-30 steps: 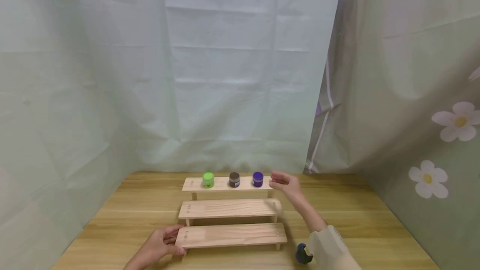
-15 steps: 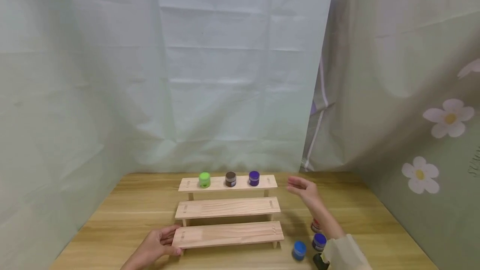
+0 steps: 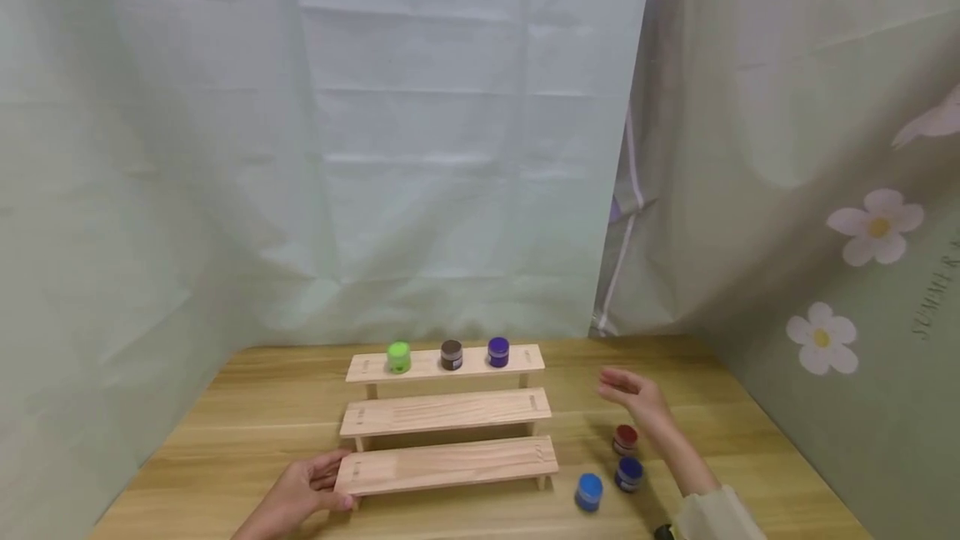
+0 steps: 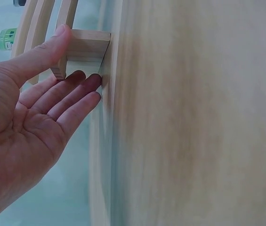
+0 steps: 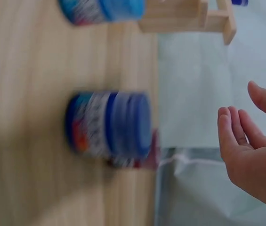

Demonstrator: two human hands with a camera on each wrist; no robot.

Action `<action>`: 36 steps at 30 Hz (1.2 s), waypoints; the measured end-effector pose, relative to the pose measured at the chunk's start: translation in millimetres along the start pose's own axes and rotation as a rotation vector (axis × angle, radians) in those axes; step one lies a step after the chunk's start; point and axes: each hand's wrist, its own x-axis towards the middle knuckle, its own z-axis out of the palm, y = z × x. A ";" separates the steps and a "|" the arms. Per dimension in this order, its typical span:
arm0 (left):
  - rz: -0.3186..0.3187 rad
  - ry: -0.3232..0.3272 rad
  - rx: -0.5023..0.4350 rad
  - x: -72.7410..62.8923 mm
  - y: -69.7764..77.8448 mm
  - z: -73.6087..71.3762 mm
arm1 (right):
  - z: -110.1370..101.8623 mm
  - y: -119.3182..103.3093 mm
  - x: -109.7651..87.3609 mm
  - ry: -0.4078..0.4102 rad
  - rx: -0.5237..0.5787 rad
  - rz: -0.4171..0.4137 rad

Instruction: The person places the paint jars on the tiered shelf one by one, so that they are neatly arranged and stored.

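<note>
A three-step wooden rack (image 3: 446, 469) stands on the table, its top step bearing a green jar (image 3: 399, 357), a dark brown jar (image 3: 452, 355) and a violet-blue jar (image 3: 498, 352). My left hand (image 3: 296, 490) holds the lowest step's left end, with the thumb on the front side in the left wrist view. Right of the rack, my right hand (image 3: 643, 402) hovers with nothing in it, fingers together and thumb apart. Nearest to it is a red-lidded jar (image 3: 626, 440). A dark blue jar (image 5: 109, 125) and a light blue jar (image 3: 588, 492) stand closer to me.
Part of a black object (image 3: 663, 532) shows at the bottom edge beside the right sleeve. Pale curtains (image 3: 465, 148) hang behind the wooden table (image 3: 225, 423) and along both its sides.
My right hand has moved right and back from the top step's right end, uncovering the jars on the right. The view has turned slightly right; the left hand keeps its hold.
</note>
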 end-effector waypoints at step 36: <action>-0.023 0.020 0.037 2.0 3.2 -0.2 | -13.3 36.4 -26.8 0.026 -0.002 0.092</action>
